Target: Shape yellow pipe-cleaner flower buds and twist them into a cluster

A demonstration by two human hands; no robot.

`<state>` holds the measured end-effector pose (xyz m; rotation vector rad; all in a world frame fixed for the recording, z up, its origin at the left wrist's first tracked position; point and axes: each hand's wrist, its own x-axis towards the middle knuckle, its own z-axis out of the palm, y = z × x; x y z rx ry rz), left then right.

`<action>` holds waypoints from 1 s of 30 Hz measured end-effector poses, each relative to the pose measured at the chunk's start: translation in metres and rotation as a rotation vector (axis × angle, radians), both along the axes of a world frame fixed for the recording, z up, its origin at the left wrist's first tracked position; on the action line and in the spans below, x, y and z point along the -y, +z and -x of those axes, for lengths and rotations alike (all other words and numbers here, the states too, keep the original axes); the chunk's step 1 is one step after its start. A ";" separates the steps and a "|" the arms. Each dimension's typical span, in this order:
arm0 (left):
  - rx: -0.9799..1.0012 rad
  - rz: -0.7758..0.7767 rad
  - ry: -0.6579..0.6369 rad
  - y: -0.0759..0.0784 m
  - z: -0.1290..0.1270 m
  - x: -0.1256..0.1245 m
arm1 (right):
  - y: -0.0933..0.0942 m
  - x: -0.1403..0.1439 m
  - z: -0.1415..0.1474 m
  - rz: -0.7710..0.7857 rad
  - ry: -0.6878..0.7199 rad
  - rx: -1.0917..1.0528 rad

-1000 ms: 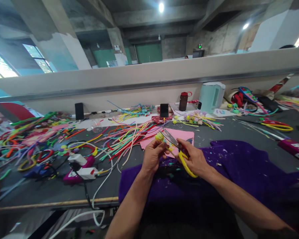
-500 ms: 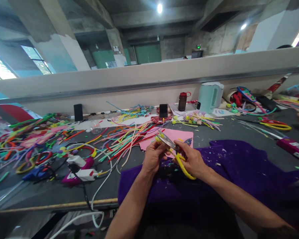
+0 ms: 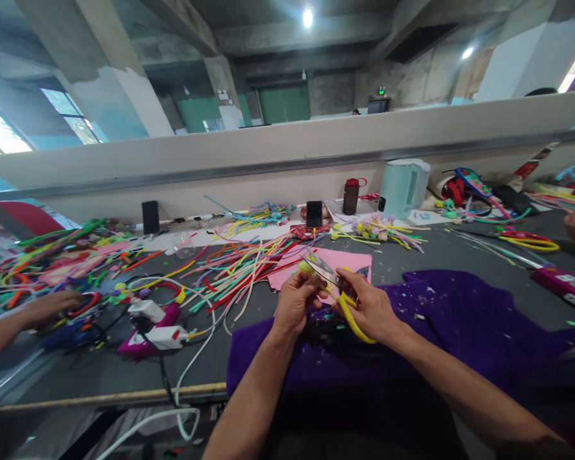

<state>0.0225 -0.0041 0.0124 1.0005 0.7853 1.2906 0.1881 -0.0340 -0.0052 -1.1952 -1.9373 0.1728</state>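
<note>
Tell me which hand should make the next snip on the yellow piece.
Right, probably. The right hand already grips the scissors, blades at the yellow piece, which the left hand pinches.

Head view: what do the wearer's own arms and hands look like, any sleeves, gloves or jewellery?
Both arms are bare from the lower frame edge up to the wrists: no sleeves show. The left hand and the right hand are ungloved. No watch, bracelet or ring can be seen on either, and no markings or tattoos show.
</note>
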 end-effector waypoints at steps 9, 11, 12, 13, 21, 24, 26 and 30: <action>-0.033 -0.039 0.053 0.001 0.000 0.001 | -0.001 -0.001 -0.001 -0.006 -0.012 -0.017; -0.048 -0.056 0.058 0.001 -0.001 0.002 | -0.002 -0.001 0.000 -0.019 -0.011 0.009; -0.055 -0.058 0.061 0.002 -0.001 0.002 | -0.003 -0.001 0.001 -0.028 -0.014 0.020; -0.061 -0.057 0.065 0.002 -0.001 0.002 | -0.004 -0.002 0.001 -0.037 -0.017 0.029; -0.078 -0.094 0.072 0.001 -0.002 0.002 | -0.006 -0.005 0.001 -0.049 -0.039 0.061; -0.085 -0.097 0.073 0.000 -0.002 0.001 | -0.007 -0.005 0.000 -0.053 -0.037 0.059; -0.092 -0.093 0.074 0.000 -0.002 0.001 | -0.008 -0.006 0.000 -0.051 -0.033 0.066; -0.100 -0.090 0.089 0.001 -0.002 0.000 | -0.009 -0.008 -0.001 -0.064 -0.033 0.076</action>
